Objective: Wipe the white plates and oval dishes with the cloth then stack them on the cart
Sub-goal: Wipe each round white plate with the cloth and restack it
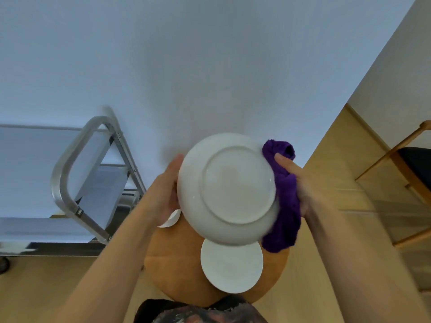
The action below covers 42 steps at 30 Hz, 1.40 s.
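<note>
The left hand (166, 190) grips the left rim of the white plate (227, 188), held up with its underside toward the person, while the right hand (300, 183) pinches the purple cloth (284, 206) against the opposite rim. The cart (77, 173) stands to the left, nearer the left hand. Another plate (232, 266) waits on the round wooden table (177, 264) below.

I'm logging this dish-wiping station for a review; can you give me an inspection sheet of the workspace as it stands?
Surface: round wooden table, partly covered.
Job's things: white plate held up, underside to camera; purple cloth against its right edge; another white plate on the table; part of a white dish behind the left hand; metal cart at left.
Clutter: nothing seen.
Grippers: left hand holds the plate's rim; right hand grips the cloth.
Cables: nothing seen.
Surroundings: white wall, wooden chair.
</note>
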Each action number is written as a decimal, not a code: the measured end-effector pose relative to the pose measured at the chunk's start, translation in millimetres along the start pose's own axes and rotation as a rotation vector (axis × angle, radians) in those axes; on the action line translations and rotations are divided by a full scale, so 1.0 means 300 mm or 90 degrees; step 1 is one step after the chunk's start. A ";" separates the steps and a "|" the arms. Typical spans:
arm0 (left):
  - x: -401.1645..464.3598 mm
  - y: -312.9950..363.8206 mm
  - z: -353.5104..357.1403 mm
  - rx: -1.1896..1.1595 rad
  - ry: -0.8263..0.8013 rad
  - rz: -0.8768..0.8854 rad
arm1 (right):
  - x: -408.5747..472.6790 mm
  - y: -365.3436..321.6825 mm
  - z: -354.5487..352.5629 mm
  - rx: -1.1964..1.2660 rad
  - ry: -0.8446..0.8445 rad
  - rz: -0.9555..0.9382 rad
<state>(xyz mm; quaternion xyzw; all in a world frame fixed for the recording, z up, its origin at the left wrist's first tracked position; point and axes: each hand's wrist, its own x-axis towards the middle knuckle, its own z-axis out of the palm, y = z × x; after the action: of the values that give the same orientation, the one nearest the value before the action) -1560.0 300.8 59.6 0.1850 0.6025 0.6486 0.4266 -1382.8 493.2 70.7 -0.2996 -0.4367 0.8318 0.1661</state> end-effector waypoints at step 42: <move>-0.018 0.001 0.221 -0.139 0.223 0.064 | -0.058 0.212 0.174 -0.275 0.361 -0.162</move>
<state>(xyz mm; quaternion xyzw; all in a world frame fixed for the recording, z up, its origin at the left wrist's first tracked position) -1507.0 338.1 74.9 0.0518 0.5840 0.7526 0.2999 -1403.8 415.3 47.2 -0.4892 -0.5728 0.5771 0.3155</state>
